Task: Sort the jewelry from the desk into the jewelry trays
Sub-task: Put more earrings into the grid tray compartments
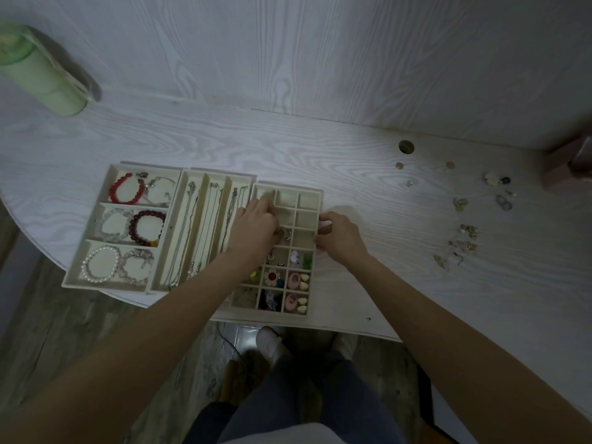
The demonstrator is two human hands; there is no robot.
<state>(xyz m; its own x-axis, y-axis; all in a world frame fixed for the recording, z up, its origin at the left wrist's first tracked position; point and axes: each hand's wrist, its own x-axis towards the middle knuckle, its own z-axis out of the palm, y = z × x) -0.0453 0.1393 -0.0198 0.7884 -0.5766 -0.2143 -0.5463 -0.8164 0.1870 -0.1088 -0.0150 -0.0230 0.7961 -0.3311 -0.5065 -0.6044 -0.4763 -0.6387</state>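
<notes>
Cream grid tray [309, 200]: sits near the desk's [384, 267] near edge; a nudge could tip it off
Left hand [256, 227]: my fingers curl down into a left-column cell; whether they pinch an earring I cannot tell; a fumble drops it into the wrong cell
Right hand [339, 237]: my curled fingers grip the tray's right wall, steadying it
Loose jewelry [464, 232]: scattered well apart to the right; a far reach could sweep pieces off
</notes>
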